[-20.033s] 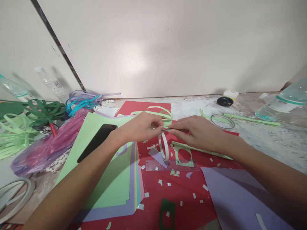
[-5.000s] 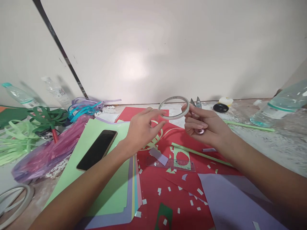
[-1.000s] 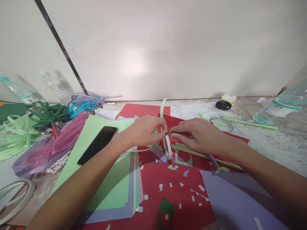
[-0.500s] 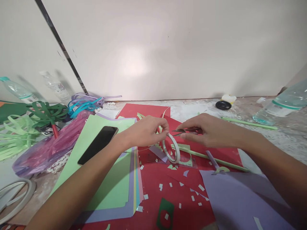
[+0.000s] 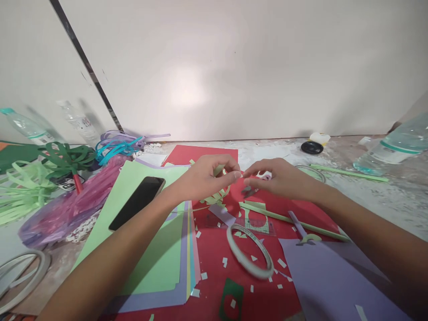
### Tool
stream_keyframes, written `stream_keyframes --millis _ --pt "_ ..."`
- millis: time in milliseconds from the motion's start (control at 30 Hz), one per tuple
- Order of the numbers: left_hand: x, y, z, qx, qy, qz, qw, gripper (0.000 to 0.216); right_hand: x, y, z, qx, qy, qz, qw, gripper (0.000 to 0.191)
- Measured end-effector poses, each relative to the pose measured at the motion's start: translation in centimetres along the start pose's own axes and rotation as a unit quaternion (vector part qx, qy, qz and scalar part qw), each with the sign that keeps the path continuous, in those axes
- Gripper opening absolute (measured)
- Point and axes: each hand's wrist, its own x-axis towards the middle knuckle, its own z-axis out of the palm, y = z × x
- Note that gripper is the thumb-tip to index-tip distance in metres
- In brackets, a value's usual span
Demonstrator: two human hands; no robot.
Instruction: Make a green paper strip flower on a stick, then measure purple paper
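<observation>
My left hand is closed in a pinch, with a small whitish bit of tape at its fingertips. The thumb and index finger of my right hand come up close to that bit from the other side. Small scissors with a pinkish handle stay in my right hand, blades pointing left and down, partly hidden by the fingers. Pale green curled paper strips show under my left hand. A roll of white tape lies on the red paper, nearer to me.
A phone rests on a stack of coloured paper at left. A clear ruler, a green paper stick and purple paper lie ahead and right. Bottles, a pink plastic bag and paper fringes stand around.
The tape roll has left my left hand and dropped onto the red paper. My hands have come together at the fingertips, and the scissors' blades have tipped downward.
</observation>
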Motion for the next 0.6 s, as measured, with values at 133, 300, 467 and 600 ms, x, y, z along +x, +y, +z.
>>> stream_keyframes --millis 133,300,467,600 --pt "0.1 -0.1 0.6 0.05 0.089 0.073 0.992 0.016 -0.3 -2.0 -0.1 0.293 -0.008 0.039 0.955 0.019" --pt "0.1 -0.8 1.2 0.174 0.173 0.16 0.956 0.01 -0.4 -2.7 0.9 0.577 -0.11 0.146 0.796 0.02" --pt "0.1 -1.8 1.6 0.278 0.204 0.228 0.911 0.01 -0.3 -2.6 1.5 0.657 -0.132 0.184 0.719 0.013" --pt "0.3 -2.1 1.9 0.333 0.223 0.27 0.875 0.012 -0.4 -2.6 1.6 0.67 -0.128 0.186 0.708 0.011"
